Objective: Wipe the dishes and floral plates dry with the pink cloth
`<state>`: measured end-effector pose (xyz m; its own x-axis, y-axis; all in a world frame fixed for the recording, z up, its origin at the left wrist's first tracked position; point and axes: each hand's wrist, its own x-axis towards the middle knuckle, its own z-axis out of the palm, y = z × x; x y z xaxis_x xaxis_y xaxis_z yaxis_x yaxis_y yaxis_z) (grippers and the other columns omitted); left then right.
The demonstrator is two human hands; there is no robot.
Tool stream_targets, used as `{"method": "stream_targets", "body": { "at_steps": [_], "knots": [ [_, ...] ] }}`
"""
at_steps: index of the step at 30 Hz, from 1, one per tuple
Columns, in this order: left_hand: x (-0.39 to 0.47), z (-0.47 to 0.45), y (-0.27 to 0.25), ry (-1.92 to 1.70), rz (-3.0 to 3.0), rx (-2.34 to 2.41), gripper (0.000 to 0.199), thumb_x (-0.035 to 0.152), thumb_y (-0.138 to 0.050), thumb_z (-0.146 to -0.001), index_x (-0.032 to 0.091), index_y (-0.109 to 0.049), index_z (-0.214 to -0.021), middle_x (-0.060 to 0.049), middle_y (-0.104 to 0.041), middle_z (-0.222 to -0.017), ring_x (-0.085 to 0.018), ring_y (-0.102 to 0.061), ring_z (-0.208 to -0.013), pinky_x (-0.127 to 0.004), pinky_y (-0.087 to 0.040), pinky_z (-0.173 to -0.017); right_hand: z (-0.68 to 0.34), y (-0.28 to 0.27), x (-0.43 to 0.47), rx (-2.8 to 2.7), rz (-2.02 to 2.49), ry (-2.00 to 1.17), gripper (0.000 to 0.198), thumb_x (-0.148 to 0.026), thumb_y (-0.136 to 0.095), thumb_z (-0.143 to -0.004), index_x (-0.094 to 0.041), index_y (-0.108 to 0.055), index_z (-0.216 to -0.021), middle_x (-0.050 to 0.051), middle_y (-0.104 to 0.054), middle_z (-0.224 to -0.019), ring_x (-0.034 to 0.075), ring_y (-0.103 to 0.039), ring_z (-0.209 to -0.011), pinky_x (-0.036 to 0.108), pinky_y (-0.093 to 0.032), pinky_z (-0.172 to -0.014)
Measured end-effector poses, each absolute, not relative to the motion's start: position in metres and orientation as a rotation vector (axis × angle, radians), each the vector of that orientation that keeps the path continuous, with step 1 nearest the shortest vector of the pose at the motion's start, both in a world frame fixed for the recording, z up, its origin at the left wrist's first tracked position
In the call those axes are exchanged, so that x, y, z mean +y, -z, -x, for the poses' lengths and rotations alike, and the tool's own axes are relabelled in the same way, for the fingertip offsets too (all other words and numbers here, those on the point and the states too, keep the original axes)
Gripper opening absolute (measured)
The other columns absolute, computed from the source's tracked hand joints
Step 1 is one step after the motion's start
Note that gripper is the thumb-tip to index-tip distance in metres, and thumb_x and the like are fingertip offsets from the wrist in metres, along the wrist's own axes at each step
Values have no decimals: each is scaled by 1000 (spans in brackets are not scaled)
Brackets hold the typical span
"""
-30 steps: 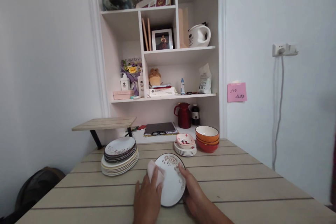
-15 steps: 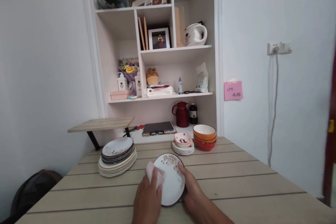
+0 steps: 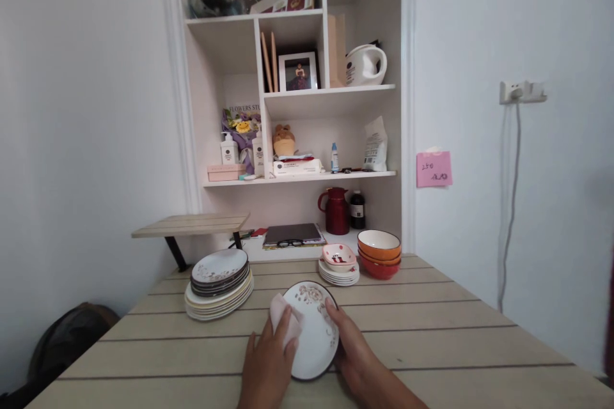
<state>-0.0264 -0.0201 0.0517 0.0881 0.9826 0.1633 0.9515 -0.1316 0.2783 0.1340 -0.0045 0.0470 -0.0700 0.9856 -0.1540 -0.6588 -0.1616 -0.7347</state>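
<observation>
A white plate (image 3: 313, 342) with a dark rim and brown flower print is tilted toward me above the front of the table. Its right edge is gripped by my right hand (image 3: 357, 351), thumb on the face and the other fingers hidden behind. In my left hand (image 3: 268, 358) is a folded pale pink cloth or tissue (image 3: 286, 318), pressed against the plate's left side. Left of the hands stands a stack of plates (image 3: 220, 266), dark-rimmed ones on top of pale ones. Beyond the held plate sit small white dishes (image 3: 339, 277) with a pink-rimmed panda bowl (image 3: 338, 256) on top.
Orange and red bowls (image 3: 378, 246) are stacked at the table's back right. A small raised wooden shelf (image 3: 189, 225) stands at the back left. Behind are a laptop-like dark slab (image 3: 292, 233), glasses, a red jug (image 3: 336, 211) and a filled shelving unit (image 3: 330, 92).
The view has turned slightly left, so the surroundings sit further right. Both hands keep hold of the plate and cloth, with only a very small shift of the left hand.
</observation>
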Motion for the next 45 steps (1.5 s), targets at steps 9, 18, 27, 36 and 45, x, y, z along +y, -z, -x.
{"method": "stream_targets", "body": {
  "at_steps": [9, 18, 27, 36, 45],
  "knots": [
    [-21, 17, -57, -489, -2050, 2096, 56, 28, -33, -94, 35, -22, -150, -4, -32, -155, -23, -33, -140, -53, -19, -113, -130, -55, -9, -527, 822, -1595, 46, -47, -69, -75, -19, -60, -110, 7, -78, -89, 24, -72, -82, 34, -54, -73],
    [-20, 11, -46, -453, -2219, 2150, 57, 25, -33, -95, 28, -22, -151, -8, -34, -154, -24, -37, -137, -44, -26, -111, -132, -52, -3, -380, 812, -1652, 44, -48, -68, -75, -16, -64, -105, 9, -78, -83, 26, -72, -84, 35, -54, -76],
    [-20, 8, -36, -524, -2400, 2046, 61, 19, -39, -92, 26, -24, -151, -8, -27, -157, -22, -34, -139, -34, -26, -111, -139, -49, -1, -422, 757, -1637, 45, -46, -69, -74, -16, -66, -107, 11, -78, -90, 28, -72, -88, 38, -54, -80],
    [-18, 15, -48, -504, -2143, 2145, 58, 30, -39, -94, 37, -23, -149, -3, -32, -155, -24, -30, -141, -57, -15, -113, -133, -47, -4, -496, 715, -1598, 47, -41, -72, -72, -16, -64, -111, 9, -78, -89, 27, -72, -89, 38, -53, -82],
    [-20, 11, -46, -558, -2047, 2218, 60, 32, -41, -93, 38, -20, -150, -5, -34, -154, -24, -37, -137, -57, -19, -112, -134, -61, -9, -375, 770, -1663, 46, -42, -66, -78, -13, -63, -113, 11, -78, -82, 28, -73, -88, 40, -54, -82]
  ]
}}
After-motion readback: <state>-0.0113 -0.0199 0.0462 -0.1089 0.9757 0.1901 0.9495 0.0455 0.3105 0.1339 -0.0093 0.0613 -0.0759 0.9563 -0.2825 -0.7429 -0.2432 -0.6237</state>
